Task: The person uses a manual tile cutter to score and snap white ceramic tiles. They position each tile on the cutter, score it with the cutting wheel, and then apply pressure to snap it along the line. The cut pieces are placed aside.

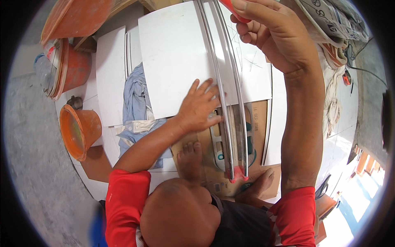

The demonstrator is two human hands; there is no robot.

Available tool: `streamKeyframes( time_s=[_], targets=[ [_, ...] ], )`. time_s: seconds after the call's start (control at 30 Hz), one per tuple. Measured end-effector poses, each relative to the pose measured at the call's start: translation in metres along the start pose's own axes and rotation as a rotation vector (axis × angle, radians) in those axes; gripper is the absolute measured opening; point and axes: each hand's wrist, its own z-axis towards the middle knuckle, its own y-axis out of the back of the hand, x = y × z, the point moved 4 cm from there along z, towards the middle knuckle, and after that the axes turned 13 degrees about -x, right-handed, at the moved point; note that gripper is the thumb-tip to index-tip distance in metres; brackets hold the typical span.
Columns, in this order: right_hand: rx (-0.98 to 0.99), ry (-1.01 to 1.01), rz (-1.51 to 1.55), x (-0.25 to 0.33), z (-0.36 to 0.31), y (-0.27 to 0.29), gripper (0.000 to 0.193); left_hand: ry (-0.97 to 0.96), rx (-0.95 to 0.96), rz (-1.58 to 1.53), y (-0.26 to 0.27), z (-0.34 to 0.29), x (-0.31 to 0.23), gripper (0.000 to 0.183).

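Two long, shiny metal tubes (227, 105) run side by side from the top edge down to my feet, with red material at their near ends. Fingers spread, my left hand (198, 108) lies over the near edge of a large white board (173, 53), its fingertips and thumb close beside the left tube. Whether they touch the metal I cannot tell. My right hand (275, 35) is raised at the upper right, its fingers closed on a red object (236, 12) cut off by the top edge. Pencil-like crossed lines mark the white surface beneath it.
On the left stand an orange bucket (92, 127) and a reddish bucket (76, 68). Blue-grey cloth (135, 94) lies beside the board. Flat cardboard (197, 164) is under my feet. A red tape measure (347, 77) and a cable (368, 71) lie at the right.
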Motion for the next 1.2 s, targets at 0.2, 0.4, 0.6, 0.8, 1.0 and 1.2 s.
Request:
streamKeyframes(
  time_s=[0.2, 0.4, 0.6, 0.8, 1.0, 1.2],
  targets=[
    [0.084, 0.046, 0.053, 0.0, 0.001, 0.0, 0.04, -0.032, -0.037, 0.106, -0.011, 0.008, 0.002, 0.055],
    [0.036, 0.018, 0.019, -0.002, -0.002, -0.002, 0.043, -0.06, -0.047, 0.131, -0.013, 0.009, 0.002, 0.051],
    [0.003, -0.008, 0.001, -0.001, 0.001, -0.001, 0.045, -0.056, -0.057, 0.096, -0.013, 0.009, 0.005, 0.05],
    [0.065, 0.033, 0.027, 0.001, -0.003, -0.003, 0.047, -0.058, -0.079, 0.103, -0.013, 0.006, 0.006, 0.05],
    [0.081, 0.004, 0.034, -0.001, 0.001, 0.002, 0.044, 0.094, -0.145, 0.096, 0.012, 0.003, 0.013, 0.061],
    [0.188, 0.035, 0.114, -0.004, 0.003, 0.003, 0.045, 0.879, -0.627, 0.167, 0.066, -0.017, 0.153, 0.062]
  ],
)
